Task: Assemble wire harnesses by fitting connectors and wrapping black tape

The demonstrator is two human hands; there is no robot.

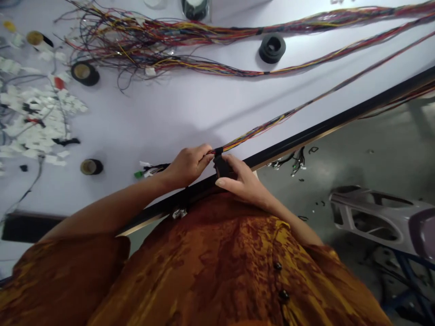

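Note:
Near the table's front edge, my left hand (191,165) is closed around a bundle of coloured wires (253,133). The bundle runs from there up to the right across the table. Just right of that grip, a band of black tape wraps the wires. My right hand (243,181) holds a roll of black tape (222,166) between thumb and fingers, right below the wrapped spot, and the tape joins the bundle there. Left of my left hand, a green connector (138,174) and white connectors lie at wire ends. The fingertips of my left hand are partly hidden.
Two thicker wire bundles (238,31) lie along the back of the table. Tape rolls stand at the back (272,48) and left (91,166). A heap of white connectors (37,117) covers the far left. A dark edge rail (326,129) borders the table; a plastic chair (377,215) stands at right.

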